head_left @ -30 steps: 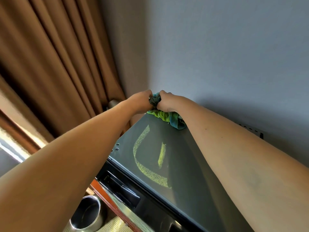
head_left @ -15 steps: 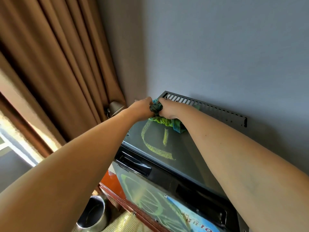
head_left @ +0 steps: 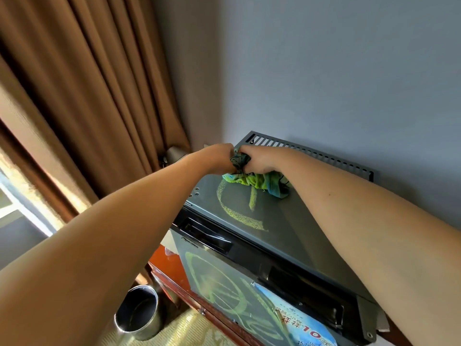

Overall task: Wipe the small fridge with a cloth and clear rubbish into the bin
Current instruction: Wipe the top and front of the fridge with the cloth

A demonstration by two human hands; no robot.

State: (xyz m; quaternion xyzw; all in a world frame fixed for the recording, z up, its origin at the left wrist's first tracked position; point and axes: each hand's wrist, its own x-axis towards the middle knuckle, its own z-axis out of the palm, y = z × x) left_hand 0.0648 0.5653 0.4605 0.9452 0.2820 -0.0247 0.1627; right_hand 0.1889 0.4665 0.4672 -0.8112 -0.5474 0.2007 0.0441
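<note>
Both hands, the left hand [head_left: 219, 157] and right hand [head_left: 259, 159], grip a bunched green cloth [head_left: 252, 179] with fingers curled tight, pressing it on the back of the small fridge [head_left: 294, 221] top, by the vent grille [head_left: 324, 157]. A metal bin [head_left: 138, 312] stands on the floor below left.

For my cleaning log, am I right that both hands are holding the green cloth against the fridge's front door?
Not quite: in the head view, the left hand and right hand hold the green cloth on the fridge's top, near its back edge, not the front door.
</note>
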